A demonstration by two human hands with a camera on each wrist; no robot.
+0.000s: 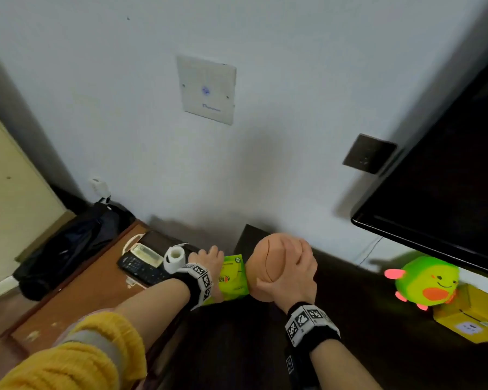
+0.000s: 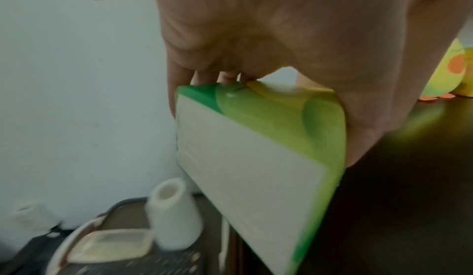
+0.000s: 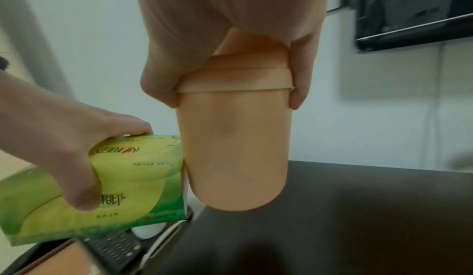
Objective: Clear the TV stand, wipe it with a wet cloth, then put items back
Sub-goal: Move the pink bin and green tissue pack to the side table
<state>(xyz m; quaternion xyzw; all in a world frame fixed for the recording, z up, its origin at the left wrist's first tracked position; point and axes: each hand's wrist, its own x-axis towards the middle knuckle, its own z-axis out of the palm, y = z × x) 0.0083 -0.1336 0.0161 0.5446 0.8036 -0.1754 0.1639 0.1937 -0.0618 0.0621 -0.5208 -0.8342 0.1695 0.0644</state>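
My left hand (image 1: 209, 260) grips a green tissue pack (image 1: 233, 280) from above, fingers on one side and thumb on the other; the pack (image 2: 256, 154) hangs tilted over the left end of the dark TV stand (image 1: 364, 333). My right hand (image 1: 290, 274) holds a peach-coloured lidded cup (image 1: 271, 257) at its lid; in the right wrist view the cup (image 3: 235, 158) is lifted just above the stand's top (image 3: 358, 208), right beside the tissue pack (image 3: 122, 182). The left hand (image 3: 84, 158) also shows there.
A lower brown side table (image 1: 76, 299) on the left carries a tray with a white paper roll (image 1: 175, 258), a remote (image 1: 144, 270) and a pale dish (image 1: 148, 253). A green plush toy (image 1: 426, 281) sits on a yellow box (image 1: 468, 319) under the black TV (image 1: 448, 178).
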